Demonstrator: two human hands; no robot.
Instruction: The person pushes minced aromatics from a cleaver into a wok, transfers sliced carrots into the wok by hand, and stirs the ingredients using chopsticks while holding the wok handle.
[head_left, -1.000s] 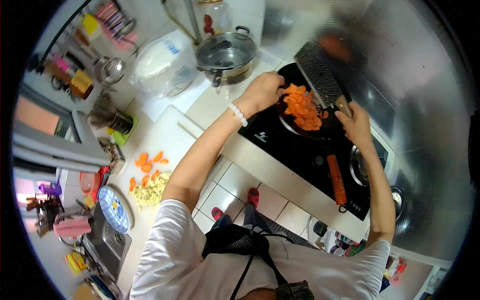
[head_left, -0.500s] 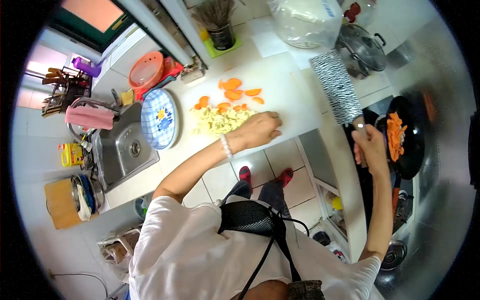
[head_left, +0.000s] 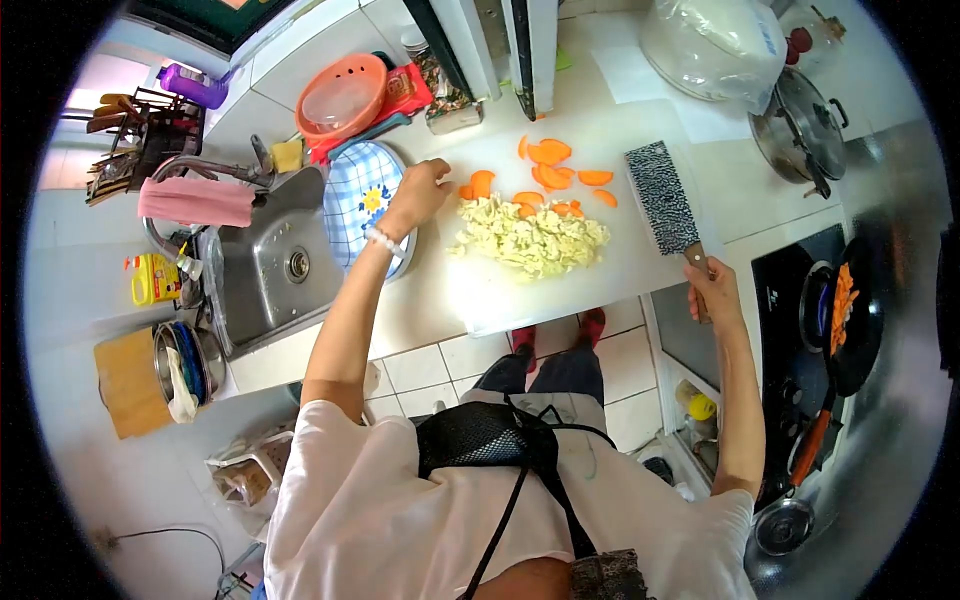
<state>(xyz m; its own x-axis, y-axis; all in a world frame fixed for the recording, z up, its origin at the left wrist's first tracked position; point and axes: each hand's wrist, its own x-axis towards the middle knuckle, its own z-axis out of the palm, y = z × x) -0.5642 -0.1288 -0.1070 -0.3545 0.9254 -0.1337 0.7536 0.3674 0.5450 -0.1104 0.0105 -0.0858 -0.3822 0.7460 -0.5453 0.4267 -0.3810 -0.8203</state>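
Observation:
My right hand (head_left: pixel 715 290) is wrapped around the wooden handle of a cleaver (head_left: pixel 663 198), whose broad textured blade lies over the right side of the white cutting board (head_left: pixel 480 312). My left hand (head_left: pixel 420 192) is empty, fingers loosely bent and apart, above the board's left side between the blue-checked plate (head_left: pixel 352 190) and the carrot slices (head_left: pixel 550 152). Pale yellow-green chopped pieces (head_left: pixel 530 240) form a pile on the board, with orange slices along its far edge. A bead bracelet circles my left wrist.
To the left are a steel sink (head_left: pixel 290 265) and an orange colander (head_left: pixel 342 95). On the right, a black wok (head_left: pixel 858 330) with orange pieces sits on the stove. A lidded pot (head_left: pixel 800 125) and a plastic-covered bowl (head_left: pixel 710 45) stand at the back right.
My left hand has moved left from beside the chopped pile toward the plate. My right hand has brought the cleaver left over the board, away from the stove. The view has shifted.

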